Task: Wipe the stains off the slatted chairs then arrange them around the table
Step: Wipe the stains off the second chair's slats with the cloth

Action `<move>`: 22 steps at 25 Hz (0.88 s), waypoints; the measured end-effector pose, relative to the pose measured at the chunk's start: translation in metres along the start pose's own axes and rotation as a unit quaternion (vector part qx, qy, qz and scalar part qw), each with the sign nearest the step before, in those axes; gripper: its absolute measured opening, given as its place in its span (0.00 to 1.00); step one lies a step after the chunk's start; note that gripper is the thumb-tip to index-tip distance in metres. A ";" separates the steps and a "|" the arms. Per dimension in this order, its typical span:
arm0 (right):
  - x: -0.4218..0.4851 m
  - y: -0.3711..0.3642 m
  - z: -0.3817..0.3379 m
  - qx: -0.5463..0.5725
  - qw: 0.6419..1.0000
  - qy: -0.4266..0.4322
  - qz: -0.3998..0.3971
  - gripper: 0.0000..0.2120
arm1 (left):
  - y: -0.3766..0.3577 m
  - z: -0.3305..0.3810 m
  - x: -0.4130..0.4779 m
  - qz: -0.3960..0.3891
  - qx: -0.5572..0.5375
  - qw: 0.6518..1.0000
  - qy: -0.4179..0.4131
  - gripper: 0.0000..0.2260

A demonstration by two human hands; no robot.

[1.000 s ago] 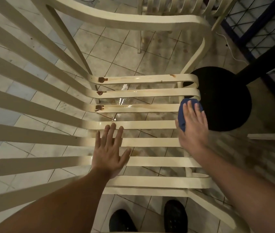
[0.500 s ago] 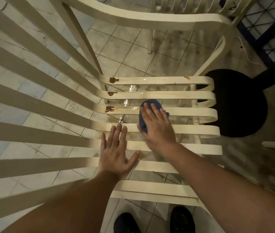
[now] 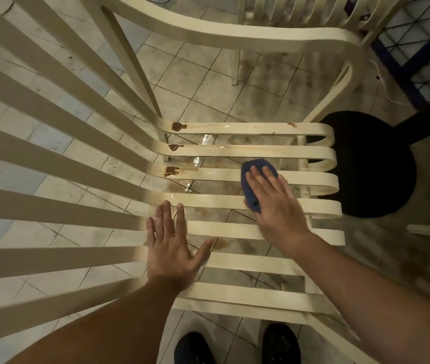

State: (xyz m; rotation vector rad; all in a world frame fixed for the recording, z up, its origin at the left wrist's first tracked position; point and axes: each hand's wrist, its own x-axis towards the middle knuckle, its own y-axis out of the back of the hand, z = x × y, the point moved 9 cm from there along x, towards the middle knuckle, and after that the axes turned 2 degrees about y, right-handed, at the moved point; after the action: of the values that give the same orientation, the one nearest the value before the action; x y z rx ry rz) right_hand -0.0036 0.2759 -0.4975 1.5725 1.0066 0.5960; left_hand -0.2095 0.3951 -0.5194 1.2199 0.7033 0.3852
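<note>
wiping step: right hand (image 3: 274, 200) presses blue cloth (image 3: 257, 168) flat on seat slats (image 3: 235, 202), left hand (image 3: 173, 248) spread flat; next, brown puddles (image 3: 177, 126).

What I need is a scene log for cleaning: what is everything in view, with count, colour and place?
slatted chair: one, cream, under both hands
second chair: one, cream, top of view
stain pools: three, brown, far seat slats by the backrest
cloth: one, blue, on seat slats
round base: one, black, floor right of seat
floor tiles: pale, soiled, below chairs
shoes: two, black, bottom edge
left hand: flat on near slats
right hand: flat on the cloth
</note>
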 end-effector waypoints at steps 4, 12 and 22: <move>-0.005 -0.008 0.005 0.017 0.997 -0.069 0.040 0.35 | 0.004 0.000 -0.001 0.016 -0.017 1.000 -0.011 0.44; 0.044 -0.029 -0.093 0.018 1.000 -0.016 -0.011 0.35 | 0.004 -0.003 0.000 0.030 -0.016 0.999 -0.010 0.45; 0.050 -0.031 -0.107 0.034 0.996 0.043 -0.073 0.37 | 0.001 -0.006 0.001 0.017 -0.003 1.000 -0.001 0.47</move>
State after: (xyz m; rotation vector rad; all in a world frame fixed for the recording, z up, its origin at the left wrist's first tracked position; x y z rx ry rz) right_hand -0.0739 0.3757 -0.5071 1.5279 1.2075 0.5361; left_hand -0.2121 0.4002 -0.5201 1.2268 0.6808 0.4143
